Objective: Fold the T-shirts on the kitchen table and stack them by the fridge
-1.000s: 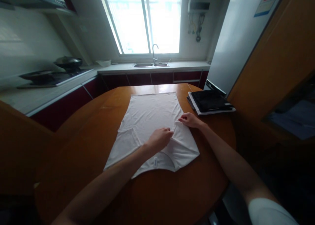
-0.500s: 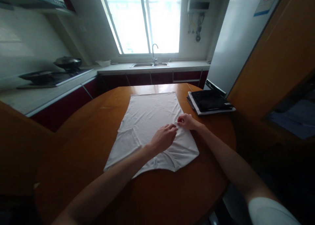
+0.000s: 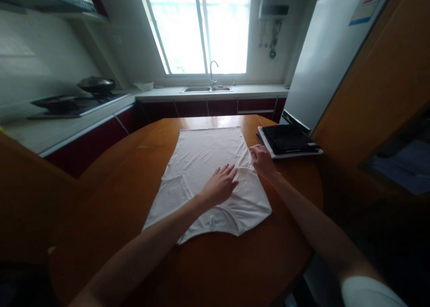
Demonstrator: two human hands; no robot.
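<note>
A white T-shirt (image 3: 208, 152) lies spread on the wooden table, its neckline toward me and its hem at the far end. Small wrinkles run across the cloth, and a tag shows inside the collar. My left hand (image 3: 221, 183) rests flat on the shirt, right of its middle, fingers stretched out. At the shirt's right edge, my right hand (image 3: 263, 160) has its fingers curled in and closed on the side of the cloth; the fingertips are partly hidden.
A stack of folded dark and white clothes (image 3: 290, 139) lies at the table's (image 3: 110, 195) far right, close to my right hand. Beyond are a counter with a sink (image 3: 206, 89), a stove with pans (image 3: 96, 85) at left and a fridge (image 3: 319, 51) at right.
My right hand has moved outward and slightly away to the shirt's right edge. My left hand has flattened and its fingers have straightened. The cloth between them looks smoother.
</note>
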